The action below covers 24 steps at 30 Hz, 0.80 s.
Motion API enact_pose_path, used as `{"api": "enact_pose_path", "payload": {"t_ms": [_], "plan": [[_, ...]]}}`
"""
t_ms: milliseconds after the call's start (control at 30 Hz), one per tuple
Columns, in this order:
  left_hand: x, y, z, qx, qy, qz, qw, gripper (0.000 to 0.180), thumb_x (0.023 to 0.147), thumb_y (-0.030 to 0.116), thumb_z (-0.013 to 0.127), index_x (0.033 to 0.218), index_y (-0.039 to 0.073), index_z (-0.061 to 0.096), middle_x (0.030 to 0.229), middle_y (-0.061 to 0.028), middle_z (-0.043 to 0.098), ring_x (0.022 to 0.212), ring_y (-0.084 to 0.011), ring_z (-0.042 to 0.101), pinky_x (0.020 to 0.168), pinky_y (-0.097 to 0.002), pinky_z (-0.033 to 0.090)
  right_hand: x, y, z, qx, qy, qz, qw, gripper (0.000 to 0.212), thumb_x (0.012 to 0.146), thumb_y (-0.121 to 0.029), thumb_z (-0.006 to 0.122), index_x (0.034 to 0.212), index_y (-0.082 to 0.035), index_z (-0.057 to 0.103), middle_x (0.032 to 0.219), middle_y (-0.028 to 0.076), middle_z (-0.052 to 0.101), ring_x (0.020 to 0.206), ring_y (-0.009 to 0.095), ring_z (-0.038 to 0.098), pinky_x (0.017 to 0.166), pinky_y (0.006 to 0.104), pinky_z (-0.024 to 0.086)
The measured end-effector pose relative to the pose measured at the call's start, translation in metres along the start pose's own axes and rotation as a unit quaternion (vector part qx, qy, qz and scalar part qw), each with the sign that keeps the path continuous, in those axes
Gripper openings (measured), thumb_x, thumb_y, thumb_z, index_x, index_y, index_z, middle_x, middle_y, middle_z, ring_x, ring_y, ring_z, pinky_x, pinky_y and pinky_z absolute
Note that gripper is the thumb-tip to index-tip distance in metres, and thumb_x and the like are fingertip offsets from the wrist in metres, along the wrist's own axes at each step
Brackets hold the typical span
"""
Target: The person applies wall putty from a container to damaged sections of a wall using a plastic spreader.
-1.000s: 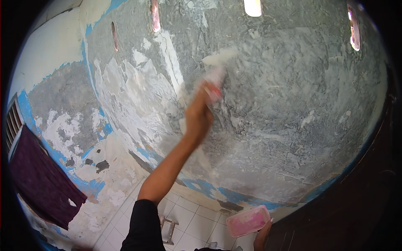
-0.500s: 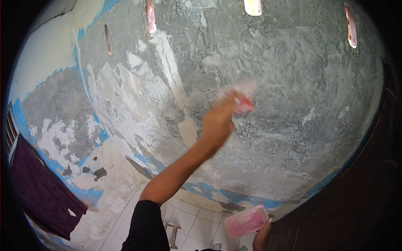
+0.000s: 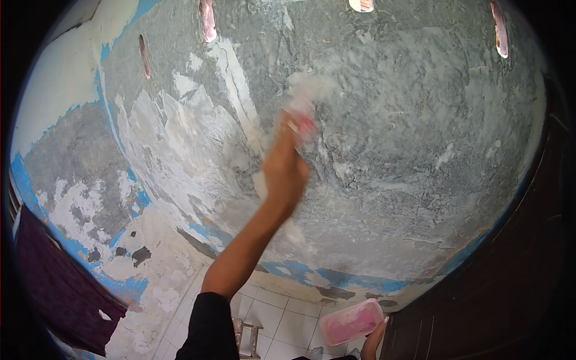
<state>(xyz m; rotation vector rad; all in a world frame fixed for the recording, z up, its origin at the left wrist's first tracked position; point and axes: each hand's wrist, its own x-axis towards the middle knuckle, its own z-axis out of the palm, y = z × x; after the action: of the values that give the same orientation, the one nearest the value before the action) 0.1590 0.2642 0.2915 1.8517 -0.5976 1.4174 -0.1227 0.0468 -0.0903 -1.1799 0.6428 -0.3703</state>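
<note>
My left hand [image 3: 285,171] is raised against the grey, patchy wall [image 3: 408,144] and closed on a putty scraper [image 3: 304,117]. The scraper is pale pink with a red part, blurred by motion, and its blade is at or very near the wall surface. Low on the right, my right hand [image 3: 373,343] grips one end of a shallow rectangular pink tray [image 3: 351,323], partly coated inside with brighter pink. Only some of the right hand's fingers show.
Narrow slots and a bright opening [image 3: 362,5] pierce the upper wall. A dark purple cloth [image 3: 63,282] hangs at the left. Below are white floor tiles [image 3: 288,327] and a small wooden stool [image 3: 252,339]. A dark brown panel [image 3: 480,288] stands on the right.
My left hand has swept the scraper left and slightly up along the wall. The tray in my right hand has barely shifted. The whole view has moved slightly.
</note>
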Motion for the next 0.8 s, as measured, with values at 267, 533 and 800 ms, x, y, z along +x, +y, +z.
{"api": "enact_pose_path", "payload": {"t_ms": [267, 533, 800], "plan": [[-0.006, 0.014, 0.057, 0.152, -0.104, 0.142, 0.973, 0.073, 0.069, -0.008, 0.064, 0.140, -0.004, 0.049, 0.140, -0.0265, 0.054, 0.123, -0.0372, 0.060, 0.093, -0.0417, 0.055, 0.006, 0.044, -0.017, -0.032, 0.030, -0.036, 0.998, 0.069, 0.101, -0.064, 0.039, 0.137, -0.006, 0.052, 0.114, 0.010, 0.061, 0.087, 0.020, 0.058, 0.068, 0.0309, 0.045], [-0.025, 0.008, 0.018, 0.058, -0.054, 0.183, 0.980, 0.068, 0.075, -0.010, 0.059, 0.142, -0.004, 0.048, 0.144, -0.0253, 0.052, 0.130, -0.0375, 0.055, 0.107, -0.0460, 0.047, 0.000, 0.039, -0.015, -0.061, 0.058, -0.097, 0.992, 0.065, 0.104, -0.061, 0.035, 0.126, -0.005, 0.058, 0.100, 0.007, 0.061, 0.082, 0.017, 0.053, 0.069, 0.0308, 0.041], [-0.095, -0.021, 0.048, 0.151, -0.165, 0.234, 0.946, 0.073, 0.072, -0.014, 0.058, 0.144, -0.003, 0.046, 0.147, -0.0263, 0.048, 0.134, -0.0354, 0.051, 0.105, -0.0436, 0.049, 0.004, 0.008, 0.007, -0.038, -0.004, 0.009, 0.999, 0.065, 0.104, -0.060, 0.032, 0.137, -0.006, 0.047, 0.121, 0.011, 0.059, 0.104, 0.021, 0.061, 0.085, 0.0354, 0.051]]}}
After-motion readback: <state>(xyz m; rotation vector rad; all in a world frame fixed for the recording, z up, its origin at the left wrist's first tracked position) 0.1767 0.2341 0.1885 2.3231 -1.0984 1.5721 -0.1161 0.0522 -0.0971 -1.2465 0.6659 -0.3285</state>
